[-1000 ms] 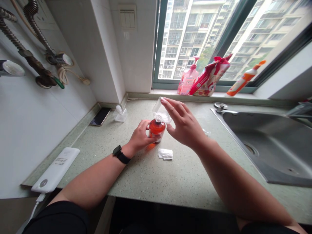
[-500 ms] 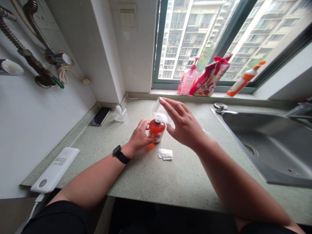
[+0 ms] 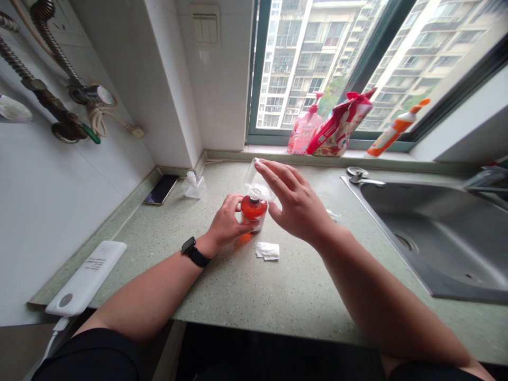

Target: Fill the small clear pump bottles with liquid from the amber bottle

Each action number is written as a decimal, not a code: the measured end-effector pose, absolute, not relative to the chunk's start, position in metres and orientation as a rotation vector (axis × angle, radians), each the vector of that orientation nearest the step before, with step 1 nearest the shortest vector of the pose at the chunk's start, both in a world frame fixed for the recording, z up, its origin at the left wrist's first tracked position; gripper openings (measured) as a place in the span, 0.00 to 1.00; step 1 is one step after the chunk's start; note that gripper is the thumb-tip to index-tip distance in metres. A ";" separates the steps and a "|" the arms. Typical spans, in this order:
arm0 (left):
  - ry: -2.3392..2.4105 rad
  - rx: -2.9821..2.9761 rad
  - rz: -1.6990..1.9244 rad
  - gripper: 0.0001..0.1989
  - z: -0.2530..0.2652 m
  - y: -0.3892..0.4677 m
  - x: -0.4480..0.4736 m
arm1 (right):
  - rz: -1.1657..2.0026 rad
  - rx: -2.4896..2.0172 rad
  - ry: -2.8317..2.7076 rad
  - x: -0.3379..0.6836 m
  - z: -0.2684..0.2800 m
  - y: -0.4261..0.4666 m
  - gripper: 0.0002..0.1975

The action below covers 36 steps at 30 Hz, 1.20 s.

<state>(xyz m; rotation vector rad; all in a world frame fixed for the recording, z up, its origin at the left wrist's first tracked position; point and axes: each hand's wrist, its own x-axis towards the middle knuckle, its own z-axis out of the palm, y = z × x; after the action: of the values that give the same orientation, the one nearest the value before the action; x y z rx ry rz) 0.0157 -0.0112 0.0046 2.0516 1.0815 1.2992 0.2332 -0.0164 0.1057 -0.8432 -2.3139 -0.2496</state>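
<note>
On the counter stands a clear bottle (image 3: pixel 254 209) of red-orange liquid, its neck uncapped. My left hand (image 3: pixel 227 222), with a black watch at the wrist, is wrapped round its side. Tilted over the neck is a clear, squarish plastic bottle (image 3: pixel 251 177), its lower end meeting the mouth of the red one. My right hand (image 3: pixel 296 198) grips this clear bottle from the right, fingers extended along it and partly hiding it. Whether liquid is flowing between them I cannot tell. A folded white tissue (image 3: pixel 267 251) lies just in front.
A small clear bottle with a white top (image 3: pixel 194 185) and a phone (image 3: pixel 161 189) are at the back left. A white power bank (image 3: pixel 86 278) lies along the left edge. At right is a steel sink (image 3: pixel 444 227). A pink pump bottle (image 3: pixel 305 129) stands on the windowsill.
The view has shifted slightly. Both hands keep their holds, and the clear bottle stays tilted over the red one's neck.
</note>
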 end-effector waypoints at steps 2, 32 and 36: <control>1.077 2.049 1.304 0.25 0.004 -0.011 0.016 | -0.255 -0.843 -2.319 0.233 0.106 -0.017 0.56; 1.069 2.068 1.299 0.27 0.005 -0.013 0.017 | -0.256 -0.856 -2.348 0.231 0.110 -0.024 0.55; 1.072 2.057 1.295 0.28 0.004 -0.013 0.017 | -0.270 -0.848 -2.345 0.231 0.110 -0.024 0.54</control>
<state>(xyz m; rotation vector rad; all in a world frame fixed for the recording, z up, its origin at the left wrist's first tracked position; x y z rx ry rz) 0.0170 -0.0133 0.0042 2.0567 1.0717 1.2949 0.2314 -0.0238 0.1098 -0.8480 -2.3454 -0.2697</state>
